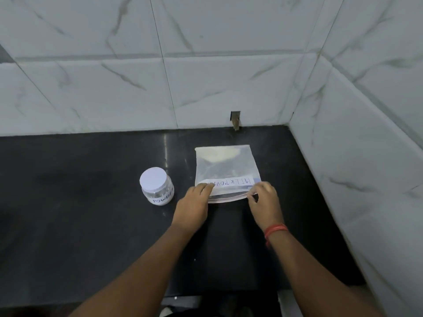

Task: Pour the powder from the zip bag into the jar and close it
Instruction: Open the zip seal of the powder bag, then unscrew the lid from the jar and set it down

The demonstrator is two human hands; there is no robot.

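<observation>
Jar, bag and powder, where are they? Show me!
jar (157,190): head view, on its clear side below the white lid.
bag (229,167): head view, middle of the clear plastic.
powder (218,155): head view, pale heap at the bag's far end.

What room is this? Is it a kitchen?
Probably a kitchen. A dark stone counter runs into a corner of marble-look wall tiles, and on it lie a zip bag labelled milk powder and a white-lidded jar.
</observation>
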